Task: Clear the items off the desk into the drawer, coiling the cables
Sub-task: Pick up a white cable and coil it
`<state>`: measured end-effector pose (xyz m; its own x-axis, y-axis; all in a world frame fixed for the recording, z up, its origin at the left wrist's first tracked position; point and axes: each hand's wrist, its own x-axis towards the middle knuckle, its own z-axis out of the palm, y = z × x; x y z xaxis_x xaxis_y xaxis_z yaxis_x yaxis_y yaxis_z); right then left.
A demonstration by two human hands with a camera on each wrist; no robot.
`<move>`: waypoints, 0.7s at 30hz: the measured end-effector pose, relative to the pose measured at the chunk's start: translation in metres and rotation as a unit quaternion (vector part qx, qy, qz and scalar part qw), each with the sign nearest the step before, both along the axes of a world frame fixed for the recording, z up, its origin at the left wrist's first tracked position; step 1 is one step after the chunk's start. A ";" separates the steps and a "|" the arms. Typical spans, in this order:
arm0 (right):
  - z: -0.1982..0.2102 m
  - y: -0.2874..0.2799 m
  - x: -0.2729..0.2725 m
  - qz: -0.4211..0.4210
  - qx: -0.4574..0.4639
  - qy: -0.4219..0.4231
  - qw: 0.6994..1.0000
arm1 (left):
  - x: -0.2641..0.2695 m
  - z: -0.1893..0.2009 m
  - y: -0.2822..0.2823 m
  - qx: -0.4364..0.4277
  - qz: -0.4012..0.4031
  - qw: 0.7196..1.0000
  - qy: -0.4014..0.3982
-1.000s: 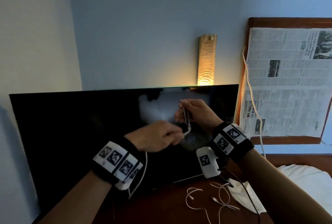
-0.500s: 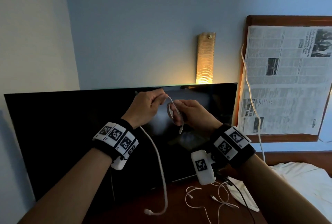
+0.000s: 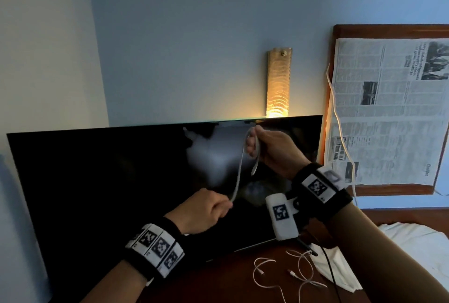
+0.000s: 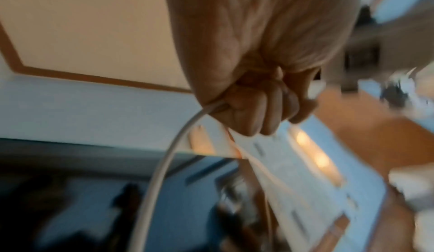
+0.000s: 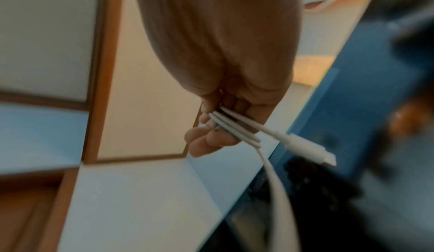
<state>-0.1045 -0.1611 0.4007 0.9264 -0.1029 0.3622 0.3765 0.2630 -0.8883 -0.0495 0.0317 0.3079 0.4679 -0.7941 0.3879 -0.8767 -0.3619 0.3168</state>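
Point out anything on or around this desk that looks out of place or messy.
Thin white cables sprawl in loose tangled loops on the desk, uncoiled, beside a crumpled white cloth. Another white cord dangles across the newspaper covering the framed panel. The cable between both hands is mid-coil, nothing wrong there.
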 end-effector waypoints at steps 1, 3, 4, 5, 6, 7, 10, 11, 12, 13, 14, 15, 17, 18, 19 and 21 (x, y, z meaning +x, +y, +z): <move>-0.005 0.004 0.004 -0.038 -0.071 -0.004 0.997 | -0.010 0.009 -0.006 0.038 -0.024 0.999 -0.028; -0.012 0.012 0.006 -0.082 -0.179 -0.017 0.980 | -0.024 0.034 -0.012 0.028 -0.053 0.996 -0.062; -0.014 0.013 0.006 -0.091 -0.210 -0.025 0.973 | -0.028 0.047 -0.012 -0.005 -0.062 0.996 -0.070; -0.015 0.014 0.006 -0.096 -0.234 -0.032 0.967 | -0.027 0.057 -0.010 -0.041 -0.063 0.994 -0.082; -0.015 0.013 0.005 -0.104 -0.258 -0.040 0.960 | -0.026 0.066 -0.008 -0.071 -0.063 0.990 -0.100; -0.016 0.013 0.003 -0.110 -0.280 -0.047 0.952 | -0.024 0.073 -0.007 -0.095 -0.061 0.986 -0.121; -0.016 0.014 -0.004 -0.089 -0.303 -0.058 0.947 | -0.011 0.084 -0.008 -0.150 -0.052 0.972 -0.172; -0.016 0.014 -0.005 -0.075 -0.290 -0.053 0.953 | -0.005 0.086 -0.010 -0.165 -0.033 0.968 -0.184; -0.016 0.015 -0.006 -0.062 -0.273 -0.046 0.959 | -0.001 0.086 -0.011 -0.182 -0.010 0.965 -0.191; -0.014 0.016 -0.007 -0.050 -0.252 -0.040 0.966 | 0.003 0.085 -0.013 -0.198 0.014 0.961 -0.195; -0.013 0.017 -0.006 -0.037 -0.229 -0.035 0.972 | 0.006 0.083 -0.015 -0.215 0.036 0.957 -0.192; -0.012 0.018 -0.006 -0.024 -0.210 -0.031 0.977 | 0.008 0.082 -0.016 -0.239 0.049 0.954 -0.175; -0.010 0.019 -0.006 0.001 -0.183 -0.018 0.983 | 0.008 0.079 -0.018 -0.282 0.058 0.953 -0.095; -0.010 0.018 -0.005 0.017 -0.168 -0.008 0.986 | 0.008 0.079 -0.020 -0.286 0.049 0.956 -0.037; -0.009 0.018 -0.005 0.034 -0.154 0.000 0.988 | 0.008 0.078 -0.022 -0.280 0.037 0.959 0.021; -0.008 0.017 -0.004 0.061 -0.141 0.005 0.988 | 0.007 0.075 -0.026 -0.274 0.020 0.952 0.132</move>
